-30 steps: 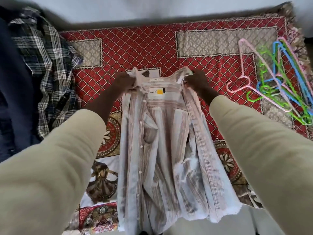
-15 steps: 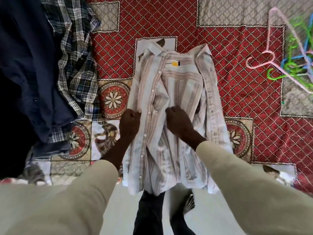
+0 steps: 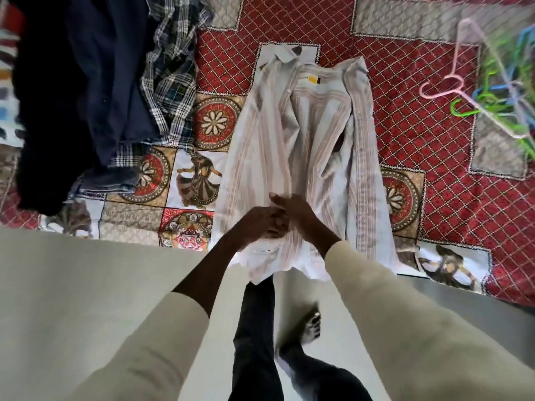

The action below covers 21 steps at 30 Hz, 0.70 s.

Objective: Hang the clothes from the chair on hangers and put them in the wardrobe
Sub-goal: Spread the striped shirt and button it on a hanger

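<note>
A pale striped shirt lies flat on the red patterned bedspread, collar away from me and hem hanging over the near edge. My left hand and my right hand meet at the shirt's lower front. Both have curled fingers that seem to pinch the front edges, though the spot is blurred. A pile of plastic hangers lies at the right, with a pink hanger on top of green and blue ones.
A plaid shirt, a navy garment and a black garment lie heaped on the bed's left side. The pale floor and my own legs and foot are below the bed's edge.
The shirt went from held up by its collar to lying flat on the bed. My hands slid down its front and came together near the hem.
</note>
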### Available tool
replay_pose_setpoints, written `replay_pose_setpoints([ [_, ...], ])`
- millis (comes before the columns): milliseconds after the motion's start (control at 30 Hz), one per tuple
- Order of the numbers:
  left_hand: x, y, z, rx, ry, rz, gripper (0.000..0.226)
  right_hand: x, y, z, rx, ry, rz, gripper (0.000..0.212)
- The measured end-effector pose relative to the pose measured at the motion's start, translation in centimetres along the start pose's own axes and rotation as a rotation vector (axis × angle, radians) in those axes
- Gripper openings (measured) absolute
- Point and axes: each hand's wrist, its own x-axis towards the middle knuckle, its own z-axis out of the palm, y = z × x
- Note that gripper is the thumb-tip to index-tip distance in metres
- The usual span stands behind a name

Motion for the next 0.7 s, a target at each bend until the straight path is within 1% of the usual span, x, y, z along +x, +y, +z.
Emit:
replay_pose_setpoints([
  [33,-0.5,0.4,0.4,-0.118,-0.069,-0.015,0.021,-0.1,0.3,-1.2,0.048,0.071,-0.02,0.025],
  [67,-0.5,0.3,0.4,-0.186,-0.024,-0.003,0.025,-0.2,0.2,-2.4,0.076,0.196,-0.042,0.021],
  [100,-0.6,0.0,0.3,-0.186,0.134,0.019,0.028,-0.3,0.2,-3.8,0.064,0.352,-0.053,0.019],
  [133,0.0,-1.1,-0.5,-0.093,0.357,0.017,0.033,-0.2,0.5,-5.3,-0.002,0.513,-0.049,0.022],
  [167,0.7,-2.4,-1.6,0.086,0.559,-0.014,0.041,-0.1,0.6,-6.8,-0.13,0.66,-0.018,0.028],
  [200,1.4,-3.5,-2.9,0.266,0.705,-0.065,0.05,-0.2,0.7,-7.9,-0.313,0.758,0.044,0.036],
  [233,2.1,-4.5,-4.1,0.396,0.753,-0.147,0.063,-0.6,0.7,-8.4,-0.517,0.795,0.089,0.046],
  [267,3.0,-5.6,-5.0,0.472,0.739,-0.234,0.075,-0.7,1.4,-8.5,-0.704,0.787,0.068,0.053],
  [300,3.3,-6.1,-5.6,0.519,0.702,-0.307,0.084,-0.9,1.9,-8.2,-0.848,0.758,-0.025,0.058],
  [333,3.6,-6.7,-6.2,0.593,0.657,-0.366,0.088,-1.1,2.5,-7.5,-0.954,0.707,-0.159,0.059],
  [367,3.7,-7.0,-6.7,0.698,0.625,-0.398,0.083,-1.1,3.2,-6.7,-1.035,0.629,-0.293,0.057],
  [400,3.9,-7.5,-7.2,0.821,0.614,-0.398,0.07,-1.2,3.7,-5.7,-1.091,0.534,-0.399,0.052],
  [467,4.0,-7.9,-8.0,1.016,0.625,-0.322,0.04,-1.1,4.8,-3.4,-1.16,0.363,-0.508,0.037],
  [500,4.1,-8.0,-8.5,1.04,0.642,-0.268,0.033,-1.1,5.4,-2.2,-1.207,0.329,-0.538,0.038],
  [533,4.3,-8.0,-9.5,0.961,0.654,-0.238,0.031,-1.0,5.8,-1.1,-1.265,0.313,-0.532,0.044],
  [600,4.4,-6.4,-11.8,0.672,0.685,-0.233,0.04,-0.8,6.6,0.6,-1.301,0.306,-0.464,0.062],
  [633,4.6,-5.2,-13.4,0.53,0.745,-0.234,0.045,-0.7,7.0,1.1,-1.292,0.299,-0.394,0.07],
  [667,5.1,-4.1,-15.3,0.433,0.839,-0.216,0.051,-0.6,7.4,1.5,-1.282,0.29,-0.316,0.074],
  [700,5.5,-2.5,-17.1,0.342,0.939,-0.184,0.058,-0.5,7.7,1.7,-1.28,0.292,-0.259,0.072],
])
